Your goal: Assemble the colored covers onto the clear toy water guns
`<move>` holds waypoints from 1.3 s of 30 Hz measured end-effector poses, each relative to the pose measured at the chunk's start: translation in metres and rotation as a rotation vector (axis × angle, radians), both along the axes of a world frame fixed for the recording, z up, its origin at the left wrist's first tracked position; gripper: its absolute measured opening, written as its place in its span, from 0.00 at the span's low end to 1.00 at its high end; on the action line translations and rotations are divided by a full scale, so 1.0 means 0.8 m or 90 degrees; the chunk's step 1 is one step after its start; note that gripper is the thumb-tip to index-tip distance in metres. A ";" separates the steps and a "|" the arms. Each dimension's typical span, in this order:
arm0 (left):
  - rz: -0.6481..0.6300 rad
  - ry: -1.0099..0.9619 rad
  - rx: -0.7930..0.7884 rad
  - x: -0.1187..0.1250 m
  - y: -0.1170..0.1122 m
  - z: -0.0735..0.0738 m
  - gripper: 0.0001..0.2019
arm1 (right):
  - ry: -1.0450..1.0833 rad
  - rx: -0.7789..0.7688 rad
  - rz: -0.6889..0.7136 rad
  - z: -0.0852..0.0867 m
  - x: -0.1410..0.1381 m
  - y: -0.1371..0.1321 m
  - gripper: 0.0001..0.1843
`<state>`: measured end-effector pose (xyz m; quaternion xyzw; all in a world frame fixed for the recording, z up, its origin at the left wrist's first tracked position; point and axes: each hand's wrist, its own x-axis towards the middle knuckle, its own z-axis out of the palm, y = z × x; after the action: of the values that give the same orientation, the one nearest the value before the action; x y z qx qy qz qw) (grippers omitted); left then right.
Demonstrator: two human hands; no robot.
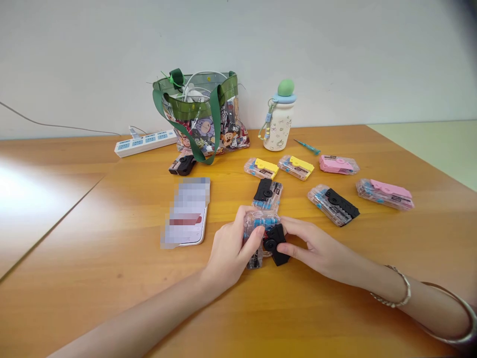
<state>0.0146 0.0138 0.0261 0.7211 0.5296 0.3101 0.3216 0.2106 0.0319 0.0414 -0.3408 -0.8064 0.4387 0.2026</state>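
My left hand (pixel 233 243) is closed around the clear body of a clear-and-black plastic toy (pixel 255 256) with blue and red inner parts. The thumb of that hand presses on the body near the round black pivot. With thumb and fingers, my right hand (pixel 309 246) pinches the black piece, which sits at an angle to the clear body. Part of the toy is hidden behind my fingers. Just beyond my hands lies a similar clear-and-black toy (pixel 267 194), and another black-sided toy (pixel 333 205) rests to the right.
Two yellow-sided toys (pixel 296 167) and two pink-sided toys (pixel 385 193) lie farther back. A dark toy (pixel 182 164) is near a clear bag (pixel 203 129) with green straps. Around them are a phone (pixel 188 214), a power strip (pixel 145 143), a bottle (pixel 279 124) and a small screwdriver (pixel 307 146).
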 end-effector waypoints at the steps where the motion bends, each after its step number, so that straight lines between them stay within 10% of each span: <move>1: 0.004 0.005 0.003 0.000 0.000 0.000 0.09 | -0.005 0.008 -0.005 -0.001 0.000 -0.001 0.09; 24: -0.041 0.046 0.153 -0.004 -0.001 0.003 0.12 | 0.080 0.010 -0.112 -0.005 -0.003 -0.012 0.19; 30: -0.132 0.130 0.414 -0.020 0.009 0.014 0.15 | 0.069 0.388 -0.109 0.006 0.008 -0.013 0.20; 39: -0.051 0.103 0.828 -0.011 0.000 0.043 0.09 | 0.047 0.785 -0.139 0.030 0.011 -0.029 0.09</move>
<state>0.0057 0.0141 0.0608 0.8086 0.2290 0.4998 -0.2095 0.2193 0.0088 0.0652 -0.2264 -0.8643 -0.1189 0.4332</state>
